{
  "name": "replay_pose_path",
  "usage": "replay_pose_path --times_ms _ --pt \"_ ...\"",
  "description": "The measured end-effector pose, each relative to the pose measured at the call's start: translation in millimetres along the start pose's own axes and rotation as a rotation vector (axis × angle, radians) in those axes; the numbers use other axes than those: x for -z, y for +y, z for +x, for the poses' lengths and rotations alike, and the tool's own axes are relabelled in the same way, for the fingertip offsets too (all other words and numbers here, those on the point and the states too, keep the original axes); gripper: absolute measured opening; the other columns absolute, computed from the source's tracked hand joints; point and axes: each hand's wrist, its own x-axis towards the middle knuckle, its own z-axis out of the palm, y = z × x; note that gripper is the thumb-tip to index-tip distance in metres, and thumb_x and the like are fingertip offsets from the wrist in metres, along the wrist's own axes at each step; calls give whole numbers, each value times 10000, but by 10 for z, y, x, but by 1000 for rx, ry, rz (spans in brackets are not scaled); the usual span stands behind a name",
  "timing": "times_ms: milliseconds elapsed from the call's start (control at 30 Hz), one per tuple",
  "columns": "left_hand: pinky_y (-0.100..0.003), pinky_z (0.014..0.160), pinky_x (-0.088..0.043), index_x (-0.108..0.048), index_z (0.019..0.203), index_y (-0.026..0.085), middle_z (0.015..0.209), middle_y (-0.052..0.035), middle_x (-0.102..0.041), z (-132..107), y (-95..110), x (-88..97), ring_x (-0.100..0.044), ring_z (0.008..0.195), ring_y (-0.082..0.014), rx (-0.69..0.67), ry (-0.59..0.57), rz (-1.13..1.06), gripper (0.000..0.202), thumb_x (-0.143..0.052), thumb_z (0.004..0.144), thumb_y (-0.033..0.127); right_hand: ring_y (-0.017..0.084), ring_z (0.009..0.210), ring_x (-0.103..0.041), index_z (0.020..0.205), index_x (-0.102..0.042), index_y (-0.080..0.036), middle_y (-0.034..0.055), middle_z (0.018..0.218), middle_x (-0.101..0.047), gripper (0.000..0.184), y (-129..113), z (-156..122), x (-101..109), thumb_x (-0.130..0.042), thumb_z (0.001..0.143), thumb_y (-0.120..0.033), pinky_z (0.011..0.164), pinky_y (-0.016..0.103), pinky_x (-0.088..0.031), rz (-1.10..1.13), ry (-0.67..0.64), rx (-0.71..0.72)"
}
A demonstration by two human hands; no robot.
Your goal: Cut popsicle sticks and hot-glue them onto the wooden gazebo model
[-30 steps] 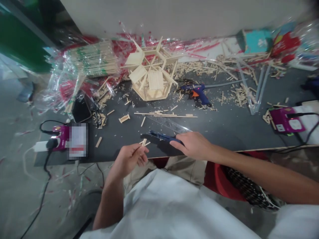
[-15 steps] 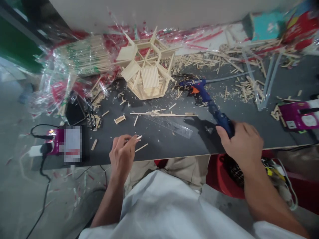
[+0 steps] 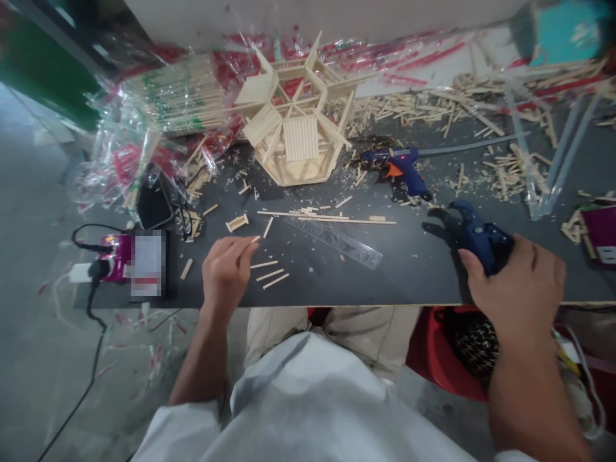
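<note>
My left hand [image 3: 225,269] hovers over the front of the table with thumb and fingers pinched together. Whatever they may hold is too small to make out. Beside it lie three short wooden sticks [image 3: 267,274], side by side. At the right, my right hand [image 3: 517,289] grips a blue hand cutter [image 3: 474,234], whose jaws point left and away. A clear plastic ruler [image 3: 341,244] lies between my hands, with long thin wooden sticks [image 3: 370,222] behind it. Farther back stands a many-sided wooden stick frame [image 3: 302,138] with flap-like panels.
A blue glue gun [image 3: 409,168] with an orange trigger and a long glue stick lies right of the frame. Wood offcuts [image 3: 514,173] litter the back. Bagged sticks [image 3: 178,96] lie back left. A purple power strip [image 3: 114,258] sits at the left edge.
My left hand has let go of two short sticks, now lying by the first, and has drawn back slightly. My right hand has moved right with the cutter, away from the glue gun.
</note>
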Motion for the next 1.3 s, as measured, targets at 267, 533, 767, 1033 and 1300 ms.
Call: replay_pose_path --times_ms 267,533,767,1033,1300 --pt "-331 711 -473 -782 972 156 958 -115 -741 498 331 -61 -700 894 -273 89 -347 336 338 -487 1042 306 493 1263 -575 1435 -534 33 348 1300 -620 920 -64 -2 123 -357 905 -698 1062 600 -471 -30 -30 53" --pt "-358 717 -489 -706 1098 135 1112 -170 -719 553 316 -10 -706 962 -331 110 -396 528 403 -339 1044 291 452 1360 -527 1403 -575 -66 305 1396 -595 702 -170 56 151 -581 872 -525 1133 636 -417 49 2 2" --pt "-420 772 -530 -736 1079 138 1113 -193 -733 726 269 -7 -715 978 -366 71 -397 526 397 -379 1027 303 309 1188 -629 1167 -701 -179 163 1214 -696 354 -1032 138 450 -513 980 -414 1090 496 -474 413 27 227" --pt "-361 707 -491 -790 957 184 971 -148 -782 801 233 -14 -723 871 -312 -14 -367 335 351 -513 994 396 306 1159 -645 1181 -731 -221 141 1189 -719 338 -1979 657 759 -442 1045 -333 1030 476 -497 671 -283 685" --pt "-330 694 -458 -757 789 197 825 -103 -771 971 180 39 -706 825 -277 -76 -554 190 274 -592 933 363 246 893 -662 1091 -740 -149 135 1010 -743 292 -2109 1105 335 -516 1016 -320 821 363 -468 748 -414 723"
